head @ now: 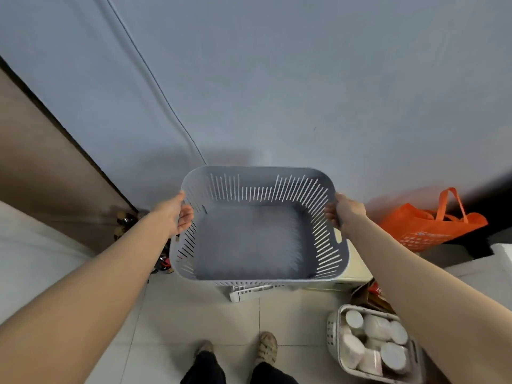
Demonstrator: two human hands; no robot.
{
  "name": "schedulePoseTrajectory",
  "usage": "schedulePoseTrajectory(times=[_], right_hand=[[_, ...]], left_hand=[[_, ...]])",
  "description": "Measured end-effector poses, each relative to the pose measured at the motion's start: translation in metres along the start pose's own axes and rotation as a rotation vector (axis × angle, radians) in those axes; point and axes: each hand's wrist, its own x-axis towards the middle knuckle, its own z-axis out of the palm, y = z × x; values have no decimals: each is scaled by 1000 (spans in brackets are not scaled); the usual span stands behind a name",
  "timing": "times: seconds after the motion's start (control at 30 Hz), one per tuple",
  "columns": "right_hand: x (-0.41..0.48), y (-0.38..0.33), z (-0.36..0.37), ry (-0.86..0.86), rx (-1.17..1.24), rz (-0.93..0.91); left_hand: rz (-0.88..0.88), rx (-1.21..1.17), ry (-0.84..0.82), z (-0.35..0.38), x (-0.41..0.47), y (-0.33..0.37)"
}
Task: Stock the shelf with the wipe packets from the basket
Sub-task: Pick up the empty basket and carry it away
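I hold a grey slotted plastic basket (pixel 257 173) in the air in front of me, above the tiled floor. Its inside is bare; no wipe packets show in it. My left hand (pixel 178 213) grips the basket's left rim, thumb on top and fingers curled underneath. On the opposite side, my right hand (pixel 342 210) grips the right rim just above the handle cut-out. No shelf is in view.
A white basket (pixel 333 332) full of white rolls and packets stands on the floor at lower right. An orange bag (pixel 426 225) sits at the right by the wall. A white slotted item (pixel 249 292) lies under the grey basket. Small bottles (pixel 126 220) cluster at the left corner. My feet are below.
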Motion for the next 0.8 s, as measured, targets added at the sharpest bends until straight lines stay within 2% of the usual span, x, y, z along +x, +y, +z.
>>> schedulePoseTrajectory(times=[0.37,0.8], right_hand=[[113,18,38,-2,-35,43],[149,44,45,10,-100,77]], left_hand=[[-58,-7,29,51,97,-15],[-37,-56,23,74,127,-40]])
